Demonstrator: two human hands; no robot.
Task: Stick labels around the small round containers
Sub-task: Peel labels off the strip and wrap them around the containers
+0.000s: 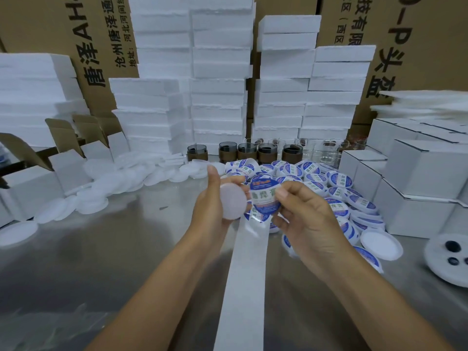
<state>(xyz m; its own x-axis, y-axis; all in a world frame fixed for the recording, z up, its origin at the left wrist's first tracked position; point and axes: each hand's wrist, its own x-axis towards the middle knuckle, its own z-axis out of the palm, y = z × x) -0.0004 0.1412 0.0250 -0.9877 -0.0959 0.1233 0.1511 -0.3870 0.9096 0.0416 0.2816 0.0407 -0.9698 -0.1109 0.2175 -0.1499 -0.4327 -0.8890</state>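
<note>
My left hand (211, 201) grips a small round white container (233, 200), its plain face turned toward me. My right hand (306, 216) pinches a round blue-and-white label (263, 198) by its right edge, holding it just right of the container. Whether label and container touch is unclear. A long white backing strip (243, 282) runs from under the label down to the bottom of the view. A pile of labelled containers (336, 188) lies behind and right of my hands.
Plain white lids (109, 183) are heaped at the left on the steel table (106, 262). Foam blocks (217, 97) and cardboard boxes stand behind. Dark-lidded glass cups (267, 152) line the back. White cartons (417, 178) stand at the right.
</note>
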